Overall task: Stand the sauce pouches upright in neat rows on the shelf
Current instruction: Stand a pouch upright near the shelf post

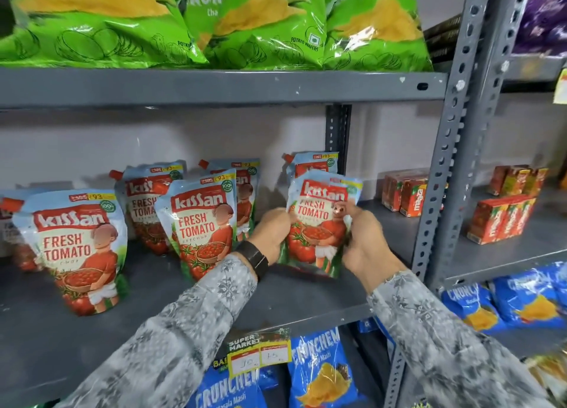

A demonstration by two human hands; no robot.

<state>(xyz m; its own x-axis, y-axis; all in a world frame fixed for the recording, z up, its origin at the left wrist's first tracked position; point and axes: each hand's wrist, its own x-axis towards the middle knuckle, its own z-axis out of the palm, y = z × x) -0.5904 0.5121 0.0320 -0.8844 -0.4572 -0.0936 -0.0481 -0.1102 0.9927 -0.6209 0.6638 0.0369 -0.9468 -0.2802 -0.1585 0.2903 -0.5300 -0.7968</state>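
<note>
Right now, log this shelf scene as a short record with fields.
held item: ketchup pouch, upright on the grey shelf
left hand: grips the pouch's left edge
right hand: grips its right edge
standing pouches: front left, front middle, others behind
shelf above: green crisp bags
right bay: juice cartons

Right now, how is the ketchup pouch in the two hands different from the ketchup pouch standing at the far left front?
The held pouch is gripped by the left hand and right hand; the far-left front pouch stands free. The held pouch is creased and tilts slightly; the far-left one looks smoother. The held pouch sits near the shelf's right post, the other nearer the front edge. Both show the same Kissan Fresh Tomato print.
</note>
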